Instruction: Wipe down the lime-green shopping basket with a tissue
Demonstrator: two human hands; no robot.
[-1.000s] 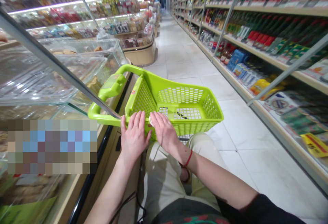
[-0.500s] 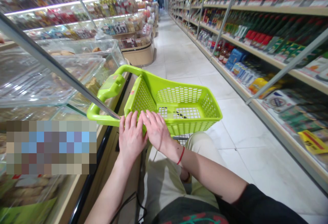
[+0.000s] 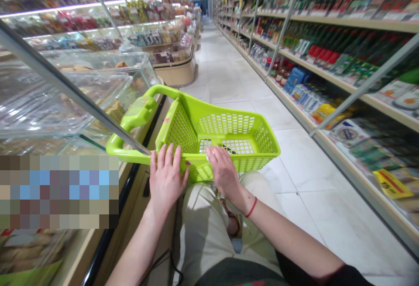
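Observation:
A lime-green plastic shopping cart (image 3: 235,163) with perforated basket walls stands sideways in front of my legs. My left hand (image 3: 166,174) is hooked over the cart's near rim beside its handle (image 3: 129,118), fingertips over the edge and thumb apart on the outside. Further right along that rim is my right hand (image 3: 224,168), its fingers bent and held close together. A small whitish spot shows by its fingertips, too small to name. Whether those fingers touch the rim cannot be made out. The cart's basket shows only its bare grid floor.
Glass-covered food cases (image 3: 94,98) with a black rail (image 3: 108,233) border my left side. A slanting metal bar (image 3: 75,89) crosses above them. On the right run long shelves (image 3: 353,76) of bottles and packets, with a pale tiled aisle (image 3: 225,67) between.
My right hand has moved right along the cart's near rim, away from my left hand. My left hand stays on the rim. The view has shifted slightly.

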